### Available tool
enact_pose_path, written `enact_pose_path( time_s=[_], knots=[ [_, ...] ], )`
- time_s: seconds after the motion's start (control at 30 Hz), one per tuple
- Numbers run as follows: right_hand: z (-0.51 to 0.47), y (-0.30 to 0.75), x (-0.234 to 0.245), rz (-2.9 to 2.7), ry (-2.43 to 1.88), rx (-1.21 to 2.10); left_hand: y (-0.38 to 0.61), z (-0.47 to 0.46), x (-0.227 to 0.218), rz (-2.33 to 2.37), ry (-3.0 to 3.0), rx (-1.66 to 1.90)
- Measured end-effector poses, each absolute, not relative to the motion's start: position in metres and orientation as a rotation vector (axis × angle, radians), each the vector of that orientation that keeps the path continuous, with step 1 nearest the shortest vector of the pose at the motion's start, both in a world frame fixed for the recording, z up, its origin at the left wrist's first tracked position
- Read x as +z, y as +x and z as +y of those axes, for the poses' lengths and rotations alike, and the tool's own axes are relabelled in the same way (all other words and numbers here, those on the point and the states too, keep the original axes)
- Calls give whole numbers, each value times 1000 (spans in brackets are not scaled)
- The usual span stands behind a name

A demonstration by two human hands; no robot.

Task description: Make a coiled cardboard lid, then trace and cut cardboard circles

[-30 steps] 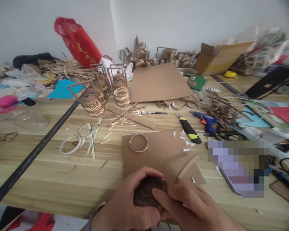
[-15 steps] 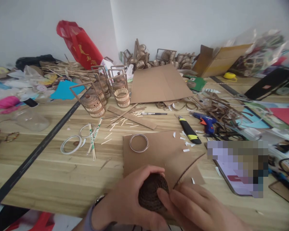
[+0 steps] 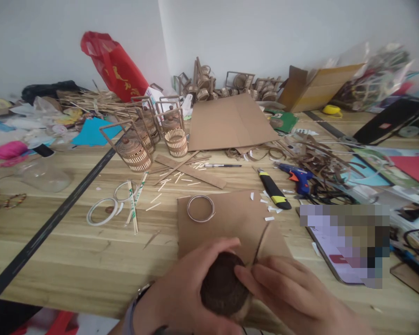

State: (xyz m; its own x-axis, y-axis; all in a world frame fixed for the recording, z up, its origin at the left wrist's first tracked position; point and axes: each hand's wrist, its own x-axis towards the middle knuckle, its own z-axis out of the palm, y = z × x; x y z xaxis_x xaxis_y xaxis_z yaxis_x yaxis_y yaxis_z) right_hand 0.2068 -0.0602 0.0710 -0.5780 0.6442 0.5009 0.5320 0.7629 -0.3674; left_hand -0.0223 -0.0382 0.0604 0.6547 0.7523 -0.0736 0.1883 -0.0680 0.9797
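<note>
At the table's near edge my left hand [image 3: 181, 291] is wrapped round a dark brown coil of rolled cardboard strip [image 3: 221, 289]. My right hand [image 3: 289, 295] presses its thumb and fingers on the coil's right side, where a loose brown strip [image 3: 260, 242] rises from the coil. Both hands hover over a flat brown cardboard sheet [image 3: 230, 216]. A thin wire ring [image 3: 200, 208] lies on that sheet, just beyond my hands.
A black-and-yellow utility knife [image 3: 274, 189] and a blue glue gun [image 3: 298, 176] lie right of the sheet. A phone [image 3: 338, 253] lies at the right. Small cardboard baskets [image 3: 136, 151], tape rings [image 3: 101, 210], chopsticks [image 3: 132, 204] and a big cardboard sheet [image 3: 230, 122] lie beyond.
The coil has turned in my hands and the loose strip has swung from lying flat to the right up to nearly upright. Both hands shifted slightly right.
</note>
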Motion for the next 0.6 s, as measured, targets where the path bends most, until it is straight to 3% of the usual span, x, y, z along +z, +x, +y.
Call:
enact_pose_path(
  time_s=[0.2,0.6],
  knots=[
    [-56,209,81,-2517,-721,-32,-5,-43,67,1212,1578,424],
    [-55,208,83,-2480,-652,46,-18,-29,54,865,1750,454]
  ],
)
